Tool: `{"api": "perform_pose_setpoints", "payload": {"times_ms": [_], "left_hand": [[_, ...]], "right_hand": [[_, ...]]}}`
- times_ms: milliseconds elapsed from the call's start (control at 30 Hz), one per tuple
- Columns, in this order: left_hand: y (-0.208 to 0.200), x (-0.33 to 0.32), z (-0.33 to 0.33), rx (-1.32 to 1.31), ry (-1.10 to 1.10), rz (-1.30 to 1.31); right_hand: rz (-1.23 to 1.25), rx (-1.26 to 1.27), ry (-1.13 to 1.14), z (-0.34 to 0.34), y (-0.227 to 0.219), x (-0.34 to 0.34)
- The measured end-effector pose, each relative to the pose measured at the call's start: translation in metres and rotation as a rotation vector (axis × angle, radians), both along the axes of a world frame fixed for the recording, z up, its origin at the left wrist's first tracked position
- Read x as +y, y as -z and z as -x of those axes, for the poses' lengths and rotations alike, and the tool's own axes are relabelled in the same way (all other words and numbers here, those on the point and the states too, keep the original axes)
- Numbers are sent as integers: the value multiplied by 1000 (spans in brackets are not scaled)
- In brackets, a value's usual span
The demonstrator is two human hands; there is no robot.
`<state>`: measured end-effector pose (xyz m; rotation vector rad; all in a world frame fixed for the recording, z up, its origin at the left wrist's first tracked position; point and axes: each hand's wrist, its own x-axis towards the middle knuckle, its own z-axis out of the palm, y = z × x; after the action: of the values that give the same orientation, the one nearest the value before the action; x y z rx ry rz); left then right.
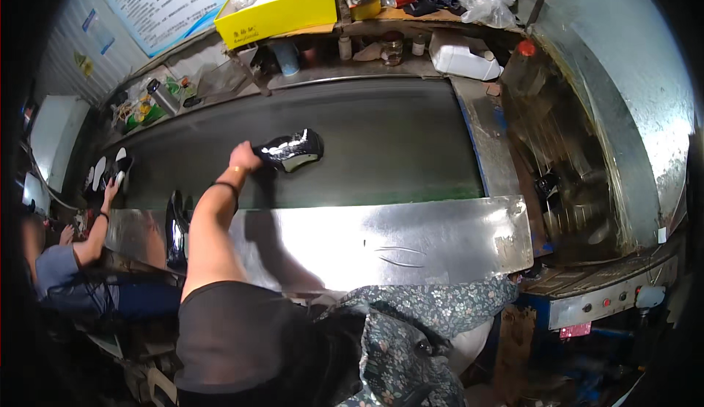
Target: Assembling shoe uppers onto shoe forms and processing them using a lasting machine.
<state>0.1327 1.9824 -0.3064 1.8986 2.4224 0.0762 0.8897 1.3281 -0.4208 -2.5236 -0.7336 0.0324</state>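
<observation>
My left hand (246, 157) reaches out over the dark conveyor belt (389, 143), its fingers closed on one end of a glossy black shoe (295, 149). The shoe points to the right, and a pale patch shows on its near side. Whether it rests on the belt or is just above it, I cannot tell. Another shiny black shoe or boot (176, 232) stands on the metal ledge (381, 238), left of my forearm. My right hand does not show; patterned floral cloth (440, 308) fills the lower middle.
At far left a co-worker's hand (111, 187) touches black shoes with white insides (121, 163). A yellow box (275, 12), a white jug (462, 56) and bottles stand behind the belt. To the right is a strip-curtained opening (579, 143); a control panel (605, 303) sits below it.
</observation>
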Motion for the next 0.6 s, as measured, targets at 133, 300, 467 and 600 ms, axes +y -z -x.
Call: {"api": "perform_pose_setpoints", "payload": {"times_ms": [133, 300, 467, 600], "left_hand": [[31, -55, -53, -434, 147, -162], [12, -55, -135, -662, 41, -5], [-17, -141, -213, -1970, 272, 445], [-30, -232, -300, -2305, 152, 1966]], "right_hand": [[-150, 334, 26, 74, 47, 24], [-457, -1, -174, 72, -47, 153], [-466, 237, -423, 125, -193, 276], [-829, 10, -897, 174, -267, 294]]}}
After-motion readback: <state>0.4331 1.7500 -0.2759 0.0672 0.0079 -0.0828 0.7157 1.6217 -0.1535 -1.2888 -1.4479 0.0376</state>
